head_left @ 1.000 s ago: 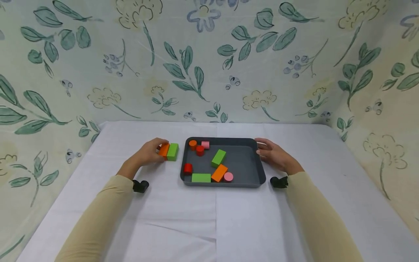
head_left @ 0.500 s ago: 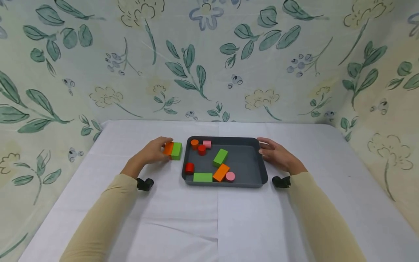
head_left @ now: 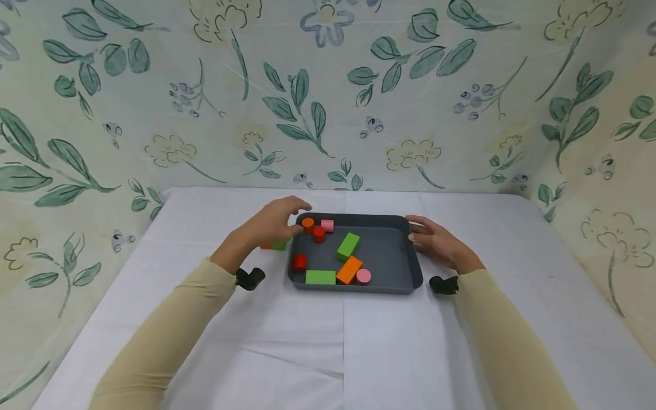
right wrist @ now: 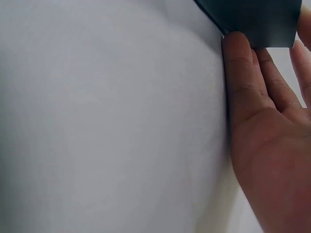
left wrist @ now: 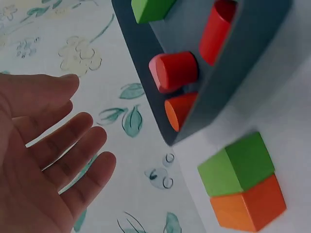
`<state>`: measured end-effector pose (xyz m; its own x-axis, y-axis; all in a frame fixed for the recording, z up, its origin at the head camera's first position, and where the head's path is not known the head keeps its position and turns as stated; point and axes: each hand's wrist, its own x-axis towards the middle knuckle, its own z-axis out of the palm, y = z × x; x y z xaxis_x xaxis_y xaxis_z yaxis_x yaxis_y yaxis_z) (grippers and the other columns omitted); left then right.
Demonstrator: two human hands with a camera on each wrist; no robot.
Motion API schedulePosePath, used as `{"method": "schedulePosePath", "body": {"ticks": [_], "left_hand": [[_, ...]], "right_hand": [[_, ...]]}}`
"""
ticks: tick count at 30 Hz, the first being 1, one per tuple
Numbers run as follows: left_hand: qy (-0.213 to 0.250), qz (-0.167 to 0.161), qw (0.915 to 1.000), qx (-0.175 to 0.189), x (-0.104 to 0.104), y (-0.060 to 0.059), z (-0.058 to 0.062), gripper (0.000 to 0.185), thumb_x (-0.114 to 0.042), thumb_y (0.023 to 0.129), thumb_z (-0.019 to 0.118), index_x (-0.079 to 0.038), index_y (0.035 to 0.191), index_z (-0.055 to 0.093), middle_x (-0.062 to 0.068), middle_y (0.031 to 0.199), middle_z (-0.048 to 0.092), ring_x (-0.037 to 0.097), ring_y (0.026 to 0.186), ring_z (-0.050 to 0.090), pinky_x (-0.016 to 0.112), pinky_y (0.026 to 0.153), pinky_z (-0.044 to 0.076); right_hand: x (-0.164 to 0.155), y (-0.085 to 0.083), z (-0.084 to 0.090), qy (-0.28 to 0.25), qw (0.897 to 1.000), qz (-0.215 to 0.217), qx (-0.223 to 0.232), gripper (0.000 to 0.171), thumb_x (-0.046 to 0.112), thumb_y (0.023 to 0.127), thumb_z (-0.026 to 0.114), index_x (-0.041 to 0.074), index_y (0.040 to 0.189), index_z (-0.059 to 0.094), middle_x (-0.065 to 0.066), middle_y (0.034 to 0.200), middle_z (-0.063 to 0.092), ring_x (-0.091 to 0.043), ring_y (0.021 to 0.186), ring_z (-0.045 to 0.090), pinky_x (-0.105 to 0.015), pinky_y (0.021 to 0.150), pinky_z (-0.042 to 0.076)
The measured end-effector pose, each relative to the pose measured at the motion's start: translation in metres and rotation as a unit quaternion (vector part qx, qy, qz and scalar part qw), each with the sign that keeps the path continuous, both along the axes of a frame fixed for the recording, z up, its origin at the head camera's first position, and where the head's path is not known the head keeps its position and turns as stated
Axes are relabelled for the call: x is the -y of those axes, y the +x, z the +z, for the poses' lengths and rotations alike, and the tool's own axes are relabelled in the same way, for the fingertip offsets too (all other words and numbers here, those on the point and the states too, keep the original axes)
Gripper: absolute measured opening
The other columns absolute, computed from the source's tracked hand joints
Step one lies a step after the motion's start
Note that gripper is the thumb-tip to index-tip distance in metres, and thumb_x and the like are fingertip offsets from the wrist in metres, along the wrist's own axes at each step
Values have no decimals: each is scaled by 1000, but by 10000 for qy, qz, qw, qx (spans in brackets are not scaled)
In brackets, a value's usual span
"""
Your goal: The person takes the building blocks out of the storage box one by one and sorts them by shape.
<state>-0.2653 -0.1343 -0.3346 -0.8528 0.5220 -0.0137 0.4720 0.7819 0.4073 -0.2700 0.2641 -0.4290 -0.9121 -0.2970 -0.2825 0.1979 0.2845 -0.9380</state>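
Head view: the left hand (head_left: pixel 274 223) hovers over the far left corner of the tray (head_left: pixel 389 250), its grip wide and holding nothing, fingertips just above the orange cylinder (head_left: pixel 307 224). The right hand (head_left: pixel 435 242) rests flat against the tray's right wall. To take that cylinder cleanly, I would pinch it from above by its sides, clear of the red cylinder (head_left: pixel 319 233) touching it, with the right hand steadying the tray. Counted inside the tray: two red cylinders, two pink, one orange, two green blocks and one orange block. Outside, mostly hidden under the left hand, lie what appear to be one green and one orange block.

Left wrist view: the fingers (left wrist: pixel 73 145) are straight and spread, touching nothing. The green block (left wrist: pixel 238 165) and orange block (left wrist: pixel 248 204) lie pressed together on the table, just beside the tray's corner.

Right wrist view: the right hand's straight fingers (right wrist: pixel 240 73) touch the tray wall, with the palm on the table (right wrist: pixel 97 121).
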Motion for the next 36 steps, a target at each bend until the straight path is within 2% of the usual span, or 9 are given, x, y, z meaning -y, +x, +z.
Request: {"method": "schedulePosePath", "body": {"ticks": [4, 8, 14, 17, 21, 28, 36], "left_hand": [[-8, -352, 9993, 119, -28, 0, -1, 46, -11, 93, 63, -7, 139, 55, 9, 143, 56, 31, 123, 59, 43, 107, 50], [-19, -570, 9977, 361, -46, -3, -13, 49, -12, 93, 65, -8, 141, 54, 8, 145, 55, 28, 121, 58, 43, 109, 49], [-32, -632, 9946, 821, -62, -5, -29, 54, -11, 91, 66, -11, 143, 52, 8, 147, 52, 27, 118, 59, 40, 103, 52], [-214, -676, 9930, 949, -71, -6, -31, 58, -12, 90, 67, -11, 145, 49, 6, 153, 45, 27, 131, 53, 42, 111, 47], [-499, -708, 9912, 996, -78, -8, -34, 63, -15, 90, 70, -11, 148, 46, 5, 155, 43, 25, 139, 44, 42, 118, 39], [-669, -688, 9884, 1176, -85, -12, -42, 73, -18, 87, 75, -13, 151, 40, 5, 159, 38, 22, 138, 45, 41, 118, 39], [-677, -670, 9868, 1311, -88, -13, -44, 72, -14, 88, 73, -15, 152, 39, 4, 160, 37, 22, 137, 44, 41, 118, 39]], "right_hand": [[1, 1, 2, 22, 10000, -10, 31, 71, 11, 100, 53, 17, 160, 14, -16, 168, 10, -40, 153, 19, -56, 124, 19], [2, 1, 1, 26, 10000, 5, 30, 72, 12, 100, 54, 17, 160, 14, -16, 168, 10, -40, 154, 18, -56, 124, 19], [3, -1, -1, 20, 10000, 64, -24, 71, 13, 101, 53, 17, 160, 14, -15, 168, 10, -39, 154, 18, -55, 125, 19], [1, -1, 1, 54, 10000, 24, 18, 71, 13, 101, 54, 17, 160, 14, -15, 168, 9, -39, 154, 17, -55, 125, 19], [0, -1, 1, 90, 9999, -16, 89, 72, 13, 100, 55, 18, 160, 14, -15, 168, 8, -39, 154, 16, -55, 125, 18], [0, -1, 1, 108, 9999, -8, 52, 72, 14, 100, 55, 18, 160, 15, -15, 168, 7, -39, 154, 16, -56, 125, 18], [0, 0, 1, 66, 10000, 5, 58, 72, 14, 100, 55, 17, 160, 14, -16, 168, 7, -39, 154, 15, -56, 125, 17]]}}
